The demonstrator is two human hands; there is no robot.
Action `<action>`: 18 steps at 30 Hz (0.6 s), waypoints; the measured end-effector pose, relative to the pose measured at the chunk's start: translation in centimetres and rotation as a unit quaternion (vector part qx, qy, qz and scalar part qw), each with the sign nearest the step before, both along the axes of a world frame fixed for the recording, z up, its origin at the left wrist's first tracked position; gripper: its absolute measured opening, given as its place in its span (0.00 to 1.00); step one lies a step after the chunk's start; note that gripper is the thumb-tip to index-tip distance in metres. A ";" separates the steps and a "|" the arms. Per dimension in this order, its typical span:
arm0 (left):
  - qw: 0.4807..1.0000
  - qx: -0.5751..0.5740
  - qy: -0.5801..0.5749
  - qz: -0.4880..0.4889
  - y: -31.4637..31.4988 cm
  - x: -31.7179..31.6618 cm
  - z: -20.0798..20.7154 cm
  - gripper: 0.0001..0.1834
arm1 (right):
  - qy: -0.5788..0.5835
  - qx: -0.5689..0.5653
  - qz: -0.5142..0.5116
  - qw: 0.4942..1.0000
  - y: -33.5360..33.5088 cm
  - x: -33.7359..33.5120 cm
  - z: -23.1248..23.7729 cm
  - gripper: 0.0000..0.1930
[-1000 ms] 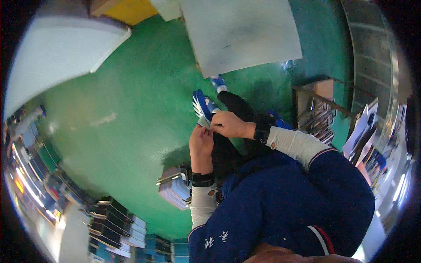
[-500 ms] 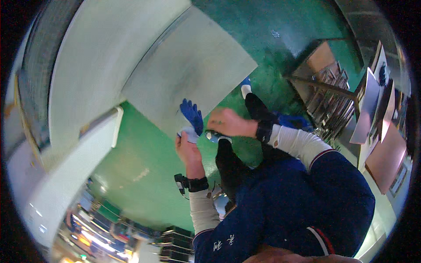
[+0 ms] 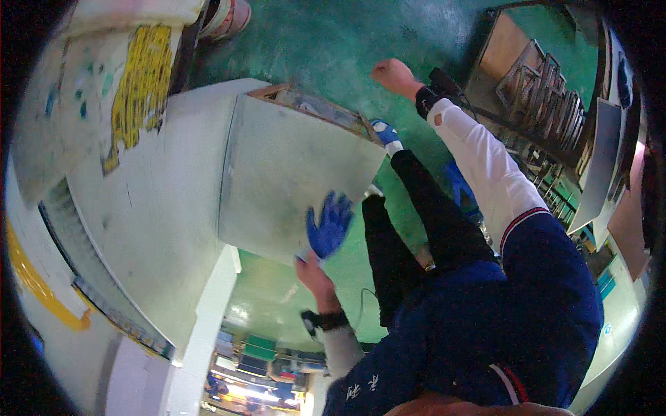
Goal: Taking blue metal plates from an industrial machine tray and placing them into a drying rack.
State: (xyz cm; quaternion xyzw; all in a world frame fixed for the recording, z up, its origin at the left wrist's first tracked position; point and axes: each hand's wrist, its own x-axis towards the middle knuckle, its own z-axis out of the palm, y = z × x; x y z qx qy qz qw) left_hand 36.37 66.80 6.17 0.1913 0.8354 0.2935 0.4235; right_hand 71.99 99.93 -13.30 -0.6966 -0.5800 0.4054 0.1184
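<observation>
A blue glove (image 3: 329,226) with a pale cuff stands up from my left hand (image 3: 316,279), its fingers spread. My left hand is closed on the cuff and a little blurred by motion. Farther out, to the right, my right hand (image 3: 397,78) is apart from the glove, its fingers curled into a fist. Whatever might be inside that fist is hidden. Beyond the glove lies a flat pale grey panel top (image 3: 298,166).
A white surface (image 3: 173,201) borders the panel on the left, with yellow marking (image 3: 142,83) beyond. A bucket (image 3: 227,17) stands at the far end. On the right a rack (image 3: 541,90) holds several frames, near leaning sheets (image 3: 600,163). My shoe (image 3: 386,132) is beside the panel's corner.
My right hand has moved away from the glove, outward and to the right, and its fingers have curled. My left hand still holds the glove. The view has swung round.
</observation>
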 end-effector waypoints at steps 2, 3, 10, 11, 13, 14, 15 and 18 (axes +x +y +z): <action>0.995 -0.046 -0.033 0.079 -7.3 0.9 0.9 0.13 | -0.003 -0.002 -0.004 1.000 1.3 -0.3 -2.0 0.15; 0.984 -0.177 -0.022 0.018 -10.1 0.6 2.2 0.14 | -0.009 -0.008 0.003 1.000 0.9 -0.4 -2.9 0.15; 0.968 -0.225 -0.070 0.089 -13.9 -4.3 6.0 0.12 | -0.073 -0.081 0.093 0.990 0.3 -3.8 -6.6 0.13; 0.957 -0.189 -0.153 0.158 -10.8 -3.7 6.2 0.12 | -0.032 -0.075 0.045 0.996 0.3 -4.2 -7.5 0.13; 0.965 -0.194 -0.107 0.137 -8.0 -4.1 5.6 0.11 | 0.019 -0.068 -0.006 0.998 0.9 -6.3 -8.8 0.13; 0.976 -0.183 -0.073 0.091 -6.4 -3.1 5.2 0.11 | 0.017 -0.051 0.022 0.998 1.0 -7.3 -9.6 0.13; 0.983 -0.174 -0.035 0.046 -5.3 -2.3 5.2 0.11 | 0.018 -0.038 0.051 0.998 0.4 -8.4 -10.4 0.12; 0.973 -0.219 0.001 0.072 -5.3 -0.1 3.8 0.11 | 0.120 -0.112 0.071 0.984 -0.9 -10.8 -12.9 0.13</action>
